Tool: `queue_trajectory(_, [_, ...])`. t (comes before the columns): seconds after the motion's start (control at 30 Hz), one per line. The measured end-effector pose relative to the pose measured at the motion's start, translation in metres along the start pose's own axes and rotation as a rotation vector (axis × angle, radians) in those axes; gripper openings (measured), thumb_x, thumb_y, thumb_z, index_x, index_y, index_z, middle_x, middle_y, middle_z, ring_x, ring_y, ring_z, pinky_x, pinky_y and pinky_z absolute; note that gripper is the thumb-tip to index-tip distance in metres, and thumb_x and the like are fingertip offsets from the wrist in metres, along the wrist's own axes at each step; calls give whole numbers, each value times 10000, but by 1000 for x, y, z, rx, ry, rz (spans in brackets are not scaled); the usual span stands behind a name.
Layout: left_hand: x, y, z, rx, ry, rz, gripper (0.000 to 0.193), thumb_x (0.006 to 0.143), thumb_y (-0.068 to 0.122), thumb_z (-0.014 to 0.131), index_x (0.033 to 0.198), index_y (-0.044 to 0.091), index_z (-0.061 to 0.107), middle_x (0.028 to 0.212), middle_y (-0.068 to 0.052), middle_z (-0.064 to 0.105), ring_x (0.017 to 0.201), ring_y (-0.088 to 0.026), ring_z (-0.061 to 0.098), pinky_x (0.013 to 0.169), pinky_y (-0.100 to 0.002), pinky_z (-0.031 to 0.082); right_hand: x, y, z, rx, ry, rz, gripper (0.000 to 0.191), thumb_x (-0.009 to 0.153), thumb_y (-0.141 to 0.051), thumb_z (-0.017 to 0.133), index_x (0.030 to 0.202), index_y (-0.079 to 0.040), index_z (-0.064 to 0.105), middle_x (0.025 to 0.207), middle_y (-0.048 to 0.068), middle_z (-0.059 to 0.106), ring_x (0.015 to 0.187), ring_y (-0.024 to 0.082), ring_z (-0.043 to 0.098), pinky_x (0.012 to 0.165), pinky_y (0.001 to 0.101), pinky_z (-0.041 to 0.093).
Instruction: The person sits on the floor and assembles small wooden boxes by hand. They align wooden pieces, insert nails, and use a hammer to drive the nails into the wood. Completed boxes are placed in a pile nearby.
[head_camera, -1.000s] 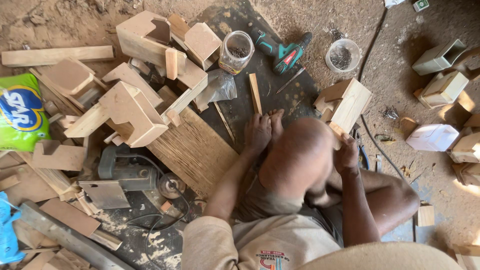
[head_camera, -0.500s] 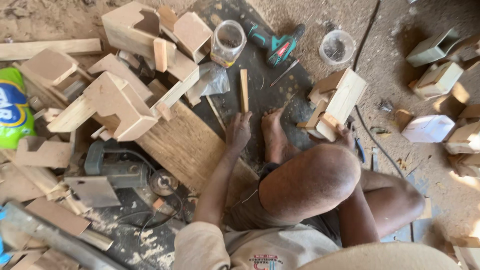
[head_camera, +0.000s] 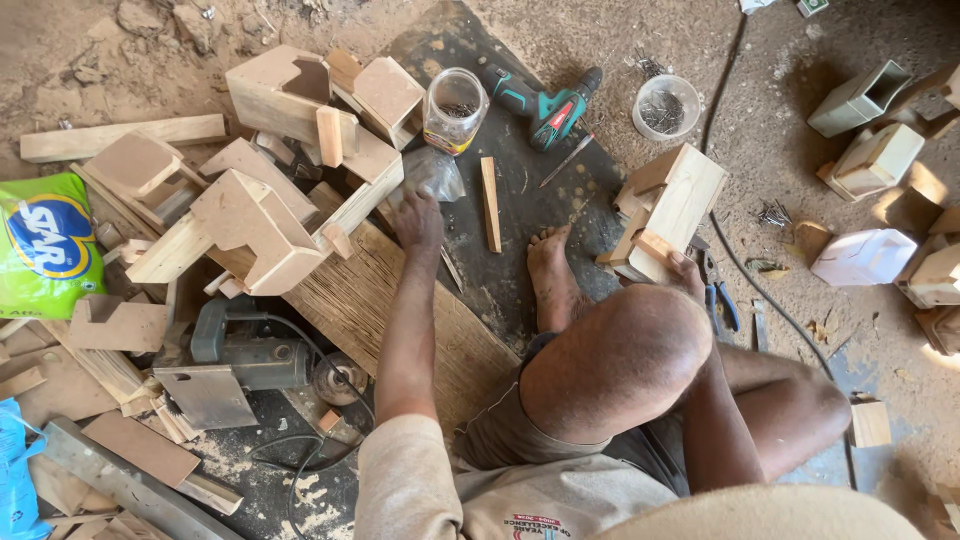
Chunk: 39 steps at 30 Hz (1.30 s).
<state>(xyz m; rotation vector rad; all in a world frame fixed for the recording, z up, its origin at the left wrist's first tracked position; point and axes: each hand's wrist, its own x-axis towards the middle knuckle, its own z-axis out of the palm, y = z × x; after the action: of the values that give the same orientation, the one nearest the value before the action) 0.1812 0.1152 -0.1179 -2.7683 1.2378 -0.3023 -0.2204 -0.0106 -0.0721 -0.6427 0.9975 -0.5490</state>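
left hand (head_camera: 418, 222) at clear plastic bag (head_camera: 432, 174), green packet (head_camera: 45, 243) far left, right hand (head_camera: 686, 274) seemingly gripping wooden box (head_camera: 672, 208)

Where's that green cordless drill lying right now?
In the head view, the green drill lies at top centre on the dark mat, between the clear jar and the nail bowl.

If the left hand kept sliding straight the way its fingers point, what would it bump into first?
Probably the crumpled clear plastic bag lying just beyond the left hand; its fingers point up the picture and look nearly on it already. Farther along that line stands the clear plastic jar of screws. Depth is hard to judge from above.
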Motion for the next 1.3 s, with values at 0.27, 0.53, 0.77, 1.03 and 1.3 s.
queue_trajectory(0.27, [-37,39,1,-454,-224,142,282,1124,140,562,1322,-55,606,1092,-208,645,769,-233,692,580,-332,609,2,-1,-3,6,-75,-43,637,1017,-530,591,1388,-18,517,1228,251,631,1074,355,652,851,518,589])
queue_trajectory(0.53, [-69,23,5,-618,60,-289,461,804,171,695,1216,-3,585,1146,-210,642,984,-350,681,800,-431,585,11,-4,-5,2,-181,-90,607,1089,-523,599,1335,29,543,1207,273,631,1060,367,649,839,520,590])
queue_trajectory(0.77, [-49,10,-9,-649,-393,-394,296,983,293,662,1172,65,684,1164,-175,698,1098,-371,675,932,-503,547,22,-8,-4,16,-327,-146,604,1152,-517,606,1288,71,565,1189,292,631,1047,377,646,828,522,591])
queue_trajectory(1.03, [-57,12,1,-873,-162,-314,348,873,218,683,1172,40,690,1189,-223,660,1105,-433,631,951,-522,512,22,7,4,36,-87,-121,508,1012,-437,594,1369,-76,569,1285,113,648,1164,271,624,1016,468,526])
queue_trajectory(1.3, [-83,-9,-10,-1167,-77,-367,331,972,177,702,1254,6,676,1104,-142,691,945,-255,670,823,-375,551,15,9,10,-141,-63,-165,621,969,-450,627,1381,13,595,1264,138,683,1149,271,669,969,560,573])
